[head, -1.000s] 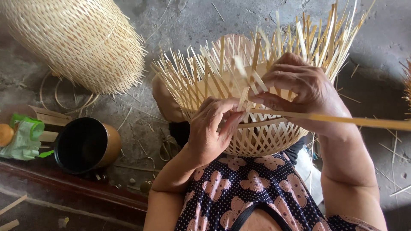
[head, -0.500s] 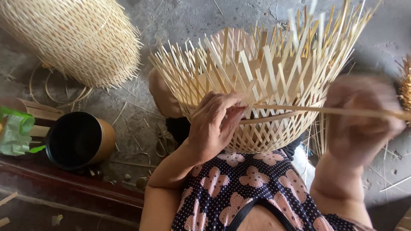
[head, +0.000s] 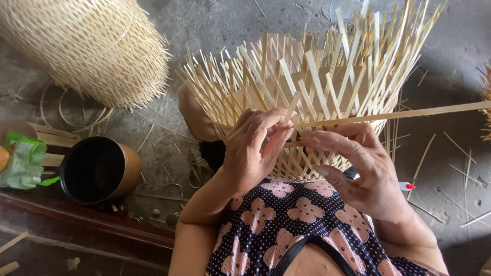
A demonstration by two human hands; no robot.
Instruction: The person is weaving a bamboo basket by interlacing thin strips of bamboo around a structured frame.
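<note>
A green and white crumpled packet is lying at the far left edge, at nine o'clock from the dark round pot, beside some short wooden pieces. A finished woven basket is resting on the floor at the upper left. The half-woven basket is sitting against the person's lap, its loose upright strips fanning out toward twelve o'clock. The left hand is pinching one upright strip at the basket's near rim, fingers clenched around it. The right hand is grasping the near end of a long flat strip, which is running out toward three o'clock. That strip is lying just above the right grip and touching the left fingertips.
</note>
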